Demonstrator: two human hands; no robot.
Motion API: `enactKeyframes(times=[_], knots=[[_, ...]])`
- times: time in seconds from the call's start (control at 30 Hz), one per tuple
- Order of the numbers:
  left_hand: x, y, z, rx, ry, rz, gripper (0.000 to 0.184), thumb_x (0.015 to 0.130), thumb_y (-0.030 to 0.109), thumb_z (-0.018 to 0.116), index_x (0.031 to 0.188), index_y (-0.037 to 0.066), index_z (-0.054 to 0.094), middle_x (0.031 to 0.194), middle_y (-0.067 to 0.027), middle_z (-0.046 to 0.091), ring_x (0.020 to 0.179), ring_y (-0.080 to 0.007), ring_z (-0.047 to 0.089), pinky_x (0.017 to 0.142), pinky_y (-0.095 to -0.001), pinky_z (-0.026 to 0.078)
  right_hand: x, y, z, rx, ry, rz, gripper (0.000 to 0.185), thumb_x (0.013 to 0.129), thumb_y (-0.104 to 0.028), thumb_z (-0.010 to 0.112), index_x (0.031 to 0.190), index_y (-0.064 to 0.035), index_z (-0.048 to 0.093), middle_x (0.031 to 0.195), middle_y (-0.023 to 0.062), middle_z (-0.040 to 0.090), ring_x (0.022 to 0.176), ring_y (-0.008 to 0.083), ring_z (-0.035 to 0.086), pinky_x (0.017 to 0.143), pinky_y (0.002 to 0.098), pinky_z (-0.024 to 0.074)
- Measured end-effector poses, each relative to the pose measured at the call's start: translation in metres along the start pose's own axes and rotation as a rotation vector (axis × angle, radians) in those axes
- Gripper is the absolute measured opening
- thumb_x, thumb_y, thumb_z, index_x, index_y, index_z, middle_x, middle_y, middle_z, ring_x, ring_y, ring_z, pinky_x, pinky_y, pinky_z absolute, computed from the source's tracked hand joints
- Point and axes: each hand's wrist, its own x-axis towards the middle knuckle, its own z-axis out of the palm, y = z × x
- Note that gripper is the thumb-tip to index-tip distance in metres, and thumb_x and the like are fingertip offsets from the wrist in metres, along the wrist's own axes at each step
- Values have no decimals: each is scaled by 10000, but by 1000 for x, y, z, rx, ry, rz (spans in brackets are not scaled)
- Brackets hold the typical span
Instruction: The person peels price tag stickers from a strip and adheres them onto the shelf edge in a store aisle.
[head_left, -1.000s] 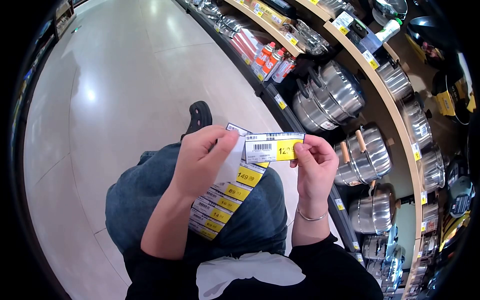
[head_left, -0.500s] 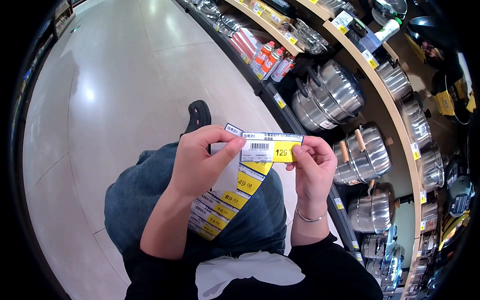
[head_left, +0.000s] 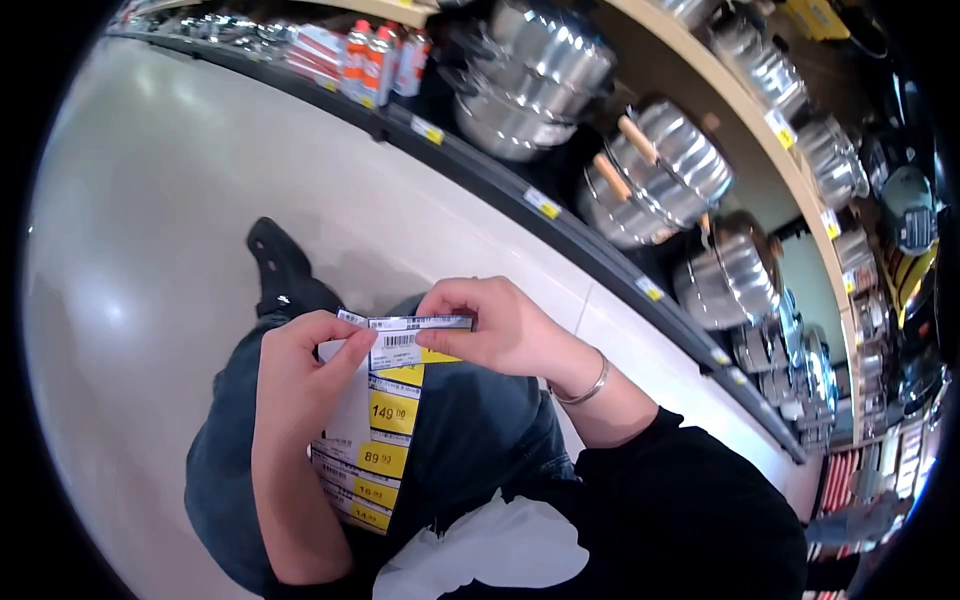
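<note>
A top price label [head_left: 396,350] with a barcode and a yellow right end is stretched between my two hands. My left hand [head_left: 300,390] pinches its left end between thumb and fingers, together with a sheet of price labels [head_left: 388,411] that hangs down over my lap. Yellow price fields such as 149, 89 and 16 run down that sheet. The fingers of my right hand [head_left: 500,325] are closed on the yellow right end of the top label and cover most of its price. Whether the top label is still joined to the sheet I cannot tell.
To the right runs a low shelf [head_left: 480,172] with stacked steel pots [head_left: 655,180] and steamers. Red and white gas cans [head_left: 368,65] stand farther along. A wooden upper shelf edge [head_left: 740,85] carries more cookware. A person [head_left: 860,520] shows at lower right.
The view has turned to the right, so shelf and pots shift left and up. My right hand now covers more of the label's yellow end, hiding the 129 price.
</note>
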Motion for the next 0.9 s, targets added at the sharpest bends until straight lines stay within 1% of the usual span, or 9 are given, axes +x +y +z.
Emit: enactKeyframes(times=[0.13, 0.27, 0.33, 0.37, 0.47, 0.53, 0.63, 0.83, 0.9], knots=[[20, -18, 38, -53, -73, -138, 146, 693, 109, 606, 731, -30, 583, 582, -62, 545, 480, -91, 490, 454, -200, 370, -8, 36, -14, 11, -39, 182, 128, 723, -130, 593, 782, -20, 570, 636, 41, 574, 585, 84, 520, 532, 193, 393], [49, -33, 70, 56, -174, -161, 142, 706, 105, 588, 737, -34, 586, 609, -88, 564, 484, -126, 520, 460, -214, 385, -4, 88, -19, -60, -28, 194, 113, 715, -120, 596, 766, -20, 580, 648, 55, 580, 567, 101, 536, 520, 206, 406], [65, -49, 82, 146, -136, -71, 146, 708, 109, 585, 739, -33, 590, 615, -95, 565, 488, -140, 526, 468, -213, 391, -1, 116, -25, -66, -7, 215, 99, 720, -107, 589, 768, -21, 584, 658, 60, 584, 562, 101, 542, 518, 205, 418], [71, -50, 85, 160, -104, -133, 145, 709, 112, 583, 741, -29, 595, 618, -96, 569, 493, -138, 528, 468, -210, 392, 0, 128, -32, -84, 15, 214, 85, 725, -94, 583, 769, -21, 588, 668, 65, 587, 557, 101, 548, 517, 205, 430], [96, -63, 94, 28, -156, -301, 144, 720, 118, 573, 744, -22, 600, 620, -94, 573, 497, -128, 527, 463, -208, 391, 10, 181, -69, 77, 306, 589, 99, 753, -42, 541, 824, 3, 593, 717, 77, 590, 617, 91, 554, 518, 188, 459], [108, -75, 101, 25, -203, -313, 151, 733, 132, 564, 746, -15, 599, 617, -86, 573, 502, -111, 526, 457, -196, 384, 10, 223, -96, 80, 578, 630, 132, 756, -51, 546, 858, 21, 589, 773, 89, 588, 642, 106, 557, 542, 210, 481], [120, -82, 110, 10, -264, -401, 154, 739, 143, 564, 742, -8, 593, 612, -78, 572, 504, -99, 526, 457, -184, 377, 13, 250, -128, -82, 867, 650, 205, 760, -78, 553, 930, 37, 554, 816, 98, 580, 683, 121, 562, 578, 220, 498], [136, -107, 121, -55, -308, -401, 128, 735, 129, 575, 778, 9, 582, 628, -72, 566, 508, -97, 532, 457, -177, 375, 15, 301, -171, -343, 1086, 500, 153, 762, -66, 538, 878, 30, 559, 744, 63, 578, 638, 89, 560, 545, 208, 497], [143, -114, 125, -109, -182, -186, 214, 727, 99, 577, 928, 31, 547, 657, -77, 564, 539, -101, 541, 464, -177, 376, 18, 313, -178, -301, 1107, 473, 149, 767, -65, 531, 881, 28, 552, 748, 60, 575, 648, 86, 557, 547, 209, 497]])
